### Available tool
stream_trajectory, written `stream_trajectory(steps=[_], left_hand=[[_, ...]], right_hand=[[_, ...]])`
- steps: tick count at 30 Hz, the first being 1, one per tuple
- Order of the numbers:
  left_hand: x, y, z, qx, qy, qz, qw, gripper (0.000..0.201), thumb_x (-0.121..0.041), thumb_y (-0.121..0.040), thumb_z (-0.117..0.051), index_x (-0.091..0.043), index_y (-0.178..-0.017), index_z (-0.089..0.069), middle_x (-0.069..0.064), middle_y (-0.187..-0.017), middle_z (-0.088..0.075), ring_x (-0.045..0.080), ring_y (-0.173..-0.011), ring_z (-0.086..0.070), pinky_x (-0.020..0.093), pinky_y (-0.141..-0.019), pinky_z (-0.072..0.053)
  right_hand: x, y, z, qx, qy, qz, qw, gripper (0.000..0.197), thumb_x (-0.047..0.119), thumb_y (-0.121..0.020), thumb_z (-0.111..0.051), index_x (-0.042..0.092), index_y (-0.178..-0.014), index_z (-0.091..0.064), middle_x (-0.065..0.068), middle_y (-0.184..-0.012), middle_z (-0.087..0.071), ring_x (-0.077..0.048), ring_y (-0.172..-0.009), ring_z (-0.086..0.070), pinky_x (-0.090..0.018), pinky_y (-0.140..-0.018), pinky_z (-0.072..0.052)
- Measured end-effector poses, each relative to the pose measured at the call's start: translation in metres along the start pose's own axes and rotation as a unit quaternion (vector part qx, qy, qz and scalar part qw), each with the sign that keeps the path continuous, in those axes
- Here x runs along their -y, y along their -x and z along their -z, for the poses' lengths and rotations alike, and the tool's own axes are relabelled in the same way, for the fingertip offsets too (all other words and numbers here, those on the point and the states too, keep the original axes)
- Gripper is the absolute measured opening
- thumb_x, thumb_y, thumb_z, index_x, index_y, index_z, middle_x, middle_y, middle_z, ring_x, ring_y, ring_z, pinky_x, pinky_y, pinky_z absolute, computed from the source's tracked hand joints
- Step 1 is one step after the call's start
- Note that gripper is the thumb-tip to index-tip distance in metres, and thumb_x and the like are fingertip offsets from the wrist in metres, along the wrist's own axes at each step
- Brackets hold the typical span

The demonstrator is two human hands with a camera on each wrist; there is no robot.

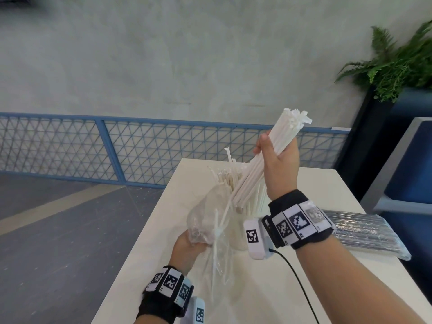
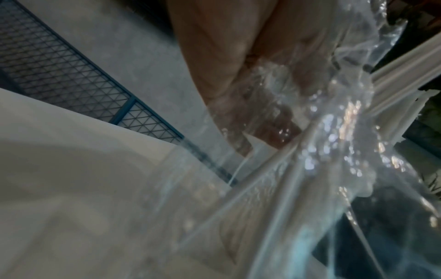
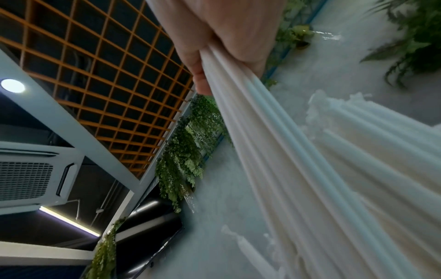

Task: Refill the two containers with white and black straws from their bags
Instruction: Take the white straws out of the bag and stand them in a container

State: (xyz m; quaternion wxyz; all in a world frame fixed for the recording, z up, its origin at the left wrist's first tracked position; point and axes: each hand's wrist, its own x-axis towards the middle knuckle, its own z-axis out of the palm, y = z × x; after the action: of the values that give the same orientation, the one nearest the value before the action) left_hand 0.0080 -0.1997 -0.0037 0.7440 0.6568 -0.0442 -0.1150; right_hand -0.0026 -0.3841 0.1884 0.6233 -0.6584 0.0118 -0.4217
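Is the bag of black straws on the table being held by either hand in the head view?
No: the bag of black straws lies untouched while the right hand grips white straws and the left hand holds the clear bag.

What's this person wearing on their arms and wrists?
Both forearms are bare, with no sleeves. Each wrist carries a black band ringed with white black-patterned marker tiles, and a white camera box with its own marker. A black cable trails from the right one.

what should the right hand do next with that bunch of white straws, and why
Probably lower the bunch of white paper-wrapped straws into the container below. The right hand grips it tilted, lower ends just above straws already standing there, while the left hand holds the clear plastic bag.
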Motion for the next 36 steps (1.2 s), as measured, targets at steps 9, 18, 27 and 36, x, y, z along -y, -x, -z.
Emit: stream_trajectory(steps=[9, 18, 27, 36], left_hand=[[-0.013, 0.0, -0.005, -0.012, 0.065, -0.023, 0.998, 0.035, -0.023, -0.041, -0.078, -0.008, -0.071, -0.069, 0.009, -0.072, -0.068, 0.024, -0.076, -0.064, 0.037, -0.076, -0.051], [-0.022, -0.001, -0.013, -0.005, 0.079, -0.068, 0.995, 0.018, 0.0, -0.055, -0.069, -0.003, -0.071, -0.064, 0.002, -0.065, -0.069, 0.014, -0.066, -0.065, 0.025, -0.067, -0.053], [-0.022, -0.001, -0.013, -0.019, 0.057, -0.07, 0.996, 0.017, -0.002, -0.056, -0.071, -0.005, -0.073, -0.066, 0.003, -0.068, -0.069, 0.016, -0.071, -0.065, 0.027, -0.07, -0.051], [-0.024, -0.002, -0.018, -0.01, 0.001, -0.057, 0.998, 0.027, 0.006, -0.07, -0.073, -0.019, -0.078, -0.066, 0.006, -0.079, -0.068, 0.007, -0.068, -0.066, 0.014, -0.063, -0.053]], right_hand=[[-0.056, 0.016, -0.007, 0.076, 0.132, -0.051, 0.987, 0.03, 0.022, -0.092, -0.052, -0.001, -0.112, -0.055, 0.005, -0.082, -0.059, 0.001, -0.071, -0.054, -0.007, -0.062, -0.039], [-0.116, 0.036, -0.006, 0.172, 0.205, -0.202, 0.942, 0.04, 0.022, -0.091, -0.055, 0.004, -0.126, -0.049, -0.014, -0.11, -0.065, -0.028, -0.107, -0.059, -0.035, -0.096, -0.045], [-0.066, 0.063, -0.002, 0.033, 0.196, 0.112, 0.974, 0.049, 0.016, -0.084, -0.064, 0.013, -0.127, -0.042, -0.001, -0.125, -0.039, -0.005, -0.119, -0.036, -0.007, -0.103, -0.026], [-0.078, 0.085, -0.006, 0.266, 0.268, -0.036, 0.925, 0.029, 0.029, -0.084, -0.064, 0.015, -0.109, -0.059, 0.008, -0.093, -0.055, 0.005, -0.07, -0.043, -0.002, -0.066, -0.034]])
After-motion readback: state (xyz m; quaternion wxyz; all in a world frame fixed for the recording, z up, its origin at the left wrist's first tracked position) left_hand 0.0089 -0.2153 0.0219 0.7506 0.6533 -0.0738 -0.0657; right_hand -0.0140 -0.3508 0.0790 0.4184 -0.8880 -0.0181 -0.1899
